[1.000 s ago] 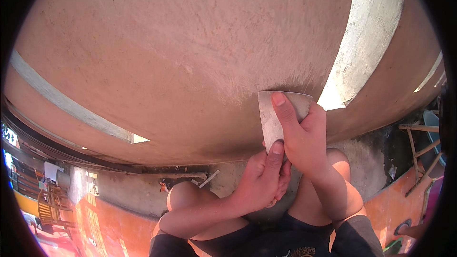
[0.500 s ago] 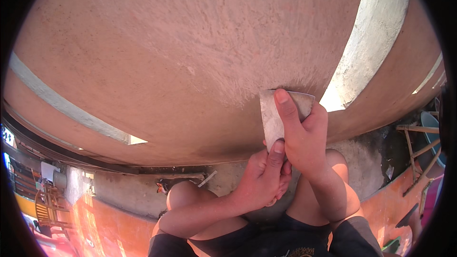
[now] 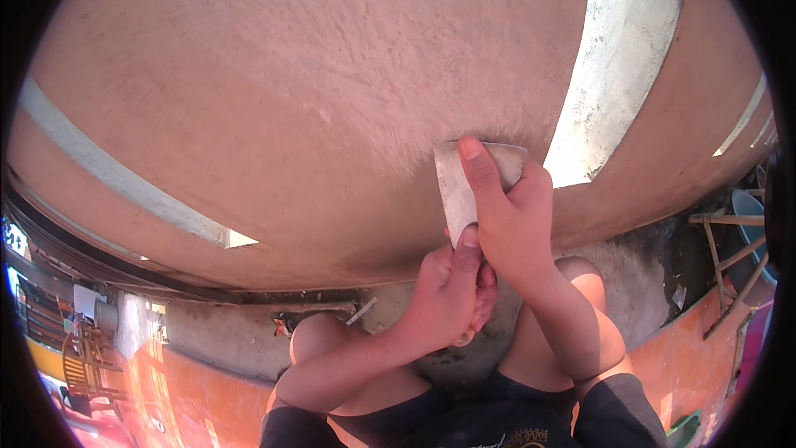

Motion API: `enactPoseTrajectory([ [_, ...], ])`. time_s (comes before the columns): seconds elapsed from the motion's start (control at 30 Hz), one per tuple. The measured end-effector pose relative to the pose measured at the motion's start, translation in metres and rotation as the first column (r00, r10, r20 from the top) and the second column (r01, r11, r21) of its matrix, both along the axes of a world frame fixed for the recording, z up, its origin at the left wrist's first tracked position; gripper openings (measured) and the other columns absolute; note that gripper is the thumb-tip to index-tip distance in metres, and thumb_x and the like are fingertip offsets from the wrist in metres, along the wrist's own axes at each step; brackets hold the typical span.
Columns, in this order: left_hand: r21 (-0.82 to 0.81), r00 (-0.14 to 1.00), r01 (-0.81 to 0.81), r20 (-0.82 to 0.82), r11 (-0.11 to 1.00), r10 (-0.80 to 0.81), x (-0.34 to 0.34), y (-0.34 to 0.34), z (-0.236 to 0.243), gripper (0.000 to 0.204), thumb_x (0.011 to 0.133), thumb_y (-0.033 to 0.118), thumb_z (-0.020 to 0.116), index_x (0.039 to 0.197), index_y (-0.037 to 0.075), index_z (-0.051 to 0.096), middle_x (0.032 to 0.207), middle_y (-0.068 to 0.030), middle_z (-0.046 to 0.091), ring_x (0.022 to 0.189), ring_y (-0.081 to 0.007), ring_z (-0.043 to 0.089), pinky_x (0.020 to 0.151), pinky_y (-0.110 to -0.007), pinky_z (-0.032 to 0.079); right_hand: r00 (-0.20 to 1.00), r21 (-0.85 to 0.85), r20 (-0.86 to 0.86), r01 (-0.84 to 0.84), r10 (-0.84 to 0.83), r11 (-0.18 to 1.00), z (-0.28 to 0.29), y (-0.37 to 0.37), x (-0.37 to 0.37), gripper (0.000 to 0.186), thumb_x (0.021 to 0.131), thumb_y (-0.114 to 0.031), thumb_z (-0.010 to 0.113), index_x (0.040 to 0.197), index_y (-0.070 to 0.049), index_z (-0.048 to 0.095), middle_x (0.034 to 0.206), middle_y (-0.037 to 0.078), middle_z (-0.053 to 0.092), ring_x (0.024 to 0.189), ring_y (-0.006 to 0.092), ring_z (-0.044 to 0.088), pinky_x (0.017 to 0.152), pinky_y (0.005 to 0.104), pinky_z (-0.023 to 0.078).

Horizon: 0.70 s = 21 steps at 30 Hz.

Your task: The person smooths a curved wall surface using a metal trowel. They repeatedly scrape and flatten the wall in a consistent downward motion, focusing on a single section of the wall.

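A scraper with a wide, flared metal blade (image 3: 453, 192) is held upright against a brownish-pink wall (image 3: 274, 141), its top edge at the wall surface. My left hand (image 3: 441, 294) is closed around the lower end, thumb laid along it; the handle is mostly hidden by the fingers. Higher up, my right hand (image 3: 516, 220) grips the blade from the right side, thumb pressed flat on its face near the top edge. Pale scratch marks (image 3: 398, 137) spread over the wall above and left of the blade.
A white raised strip (image 3: 618, 75) runs down the wall to the right, a thinner pale one (image 3: 116, 174) to the left. My bent knees (image 3: 319, 338) are below the wall. Wooden poles (image 3: 730, 220) and a bluish basin (image 3: 750, 207) stand far right, a wooden chair (image 3: 83, 361) far left.
Both hands and the scraper appear slightly farther left and higher; the white strip has shifted the same way. The grip is unchanged. A foot at the right edge has left the view.
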<state>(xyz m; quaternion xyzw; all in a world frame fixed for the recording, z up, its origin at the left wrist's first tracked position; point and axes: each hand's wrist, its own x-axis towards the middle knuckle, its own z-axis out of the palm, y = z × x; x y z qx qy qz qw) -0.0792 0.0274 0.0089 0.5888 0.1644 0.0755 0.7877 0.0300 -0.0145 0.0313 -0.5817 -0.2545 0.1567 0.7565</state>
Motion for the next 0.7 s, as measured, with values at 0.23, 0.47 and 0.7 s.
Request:
enactPoseTrajectory([
  [0.23, 0.016, 1.000, 0.014, 0.000, 1.000, -0.014, 0.000, 0.003, 0.005, 0.053, 0.106, 0.048, 0.023, 0.080, 0.005, 0.040, 0.056, -0.0012, 0.037, 0.044, -0.0102, 0.040, 0.043, -0.027, 0.040, 1.000, -0.041, -0.001, 0.018, -0.018, 0.999, 0.004, -0.001, 0.001, 0.046, 0.093, -0.036, 0.067, 0.069, 0.003, 0.060, 0.056, 0.003, 0.055, 0.051, 0.0073, 0.048, 0.044, 0.0282, 0.037],
  [0.47, -0.016, 0.999, 0.041, -0.014, 0.999, -0.041, -0.007, -0.006, 0.003, 0.053, 0.106, 0.048, 0.024, 0.080, 0.005, 0.041, 0.056, -0.0010, 0.037, 0.045, -0.0101, 0.039, 0.045, -0.028, 0.041, 0.999, 0.022, 0.045, 0.003, -0.004, 1.000, -0.008, -0.009, -0.002, 0.036, 0.094, -0.030, 0.066, 0.083, 0.004, 0.064, 0.063, 0.003, 0.060, 0.055, 0.0084, 0.052, 0.049, 0.0280, 0.042],
  [0.7, -0.046, 0.999, 0.046, -0.026, 0.998, -0.047, -0.003, 0.002, -0.001, 0.052, 0.106, 0.046, 0.022, 0.080, 0.006, 0.040, 0.056, -0.0012, 0.036, 0.045, -0.0105, 0.039, 0.044, -0.028, 0.040, 0.996, -0.007, 0.080, 0.038, -0.037, 0.999, -0.001, -0.005, -0.003, 0.035, 0.095, -0.029, 0.064, 0.084, 0.004, 0.065, 0.062, 0.003, 0.060, 0.056, 0.0080, 0.052, 0.050, 0.0275, 0.042],
])
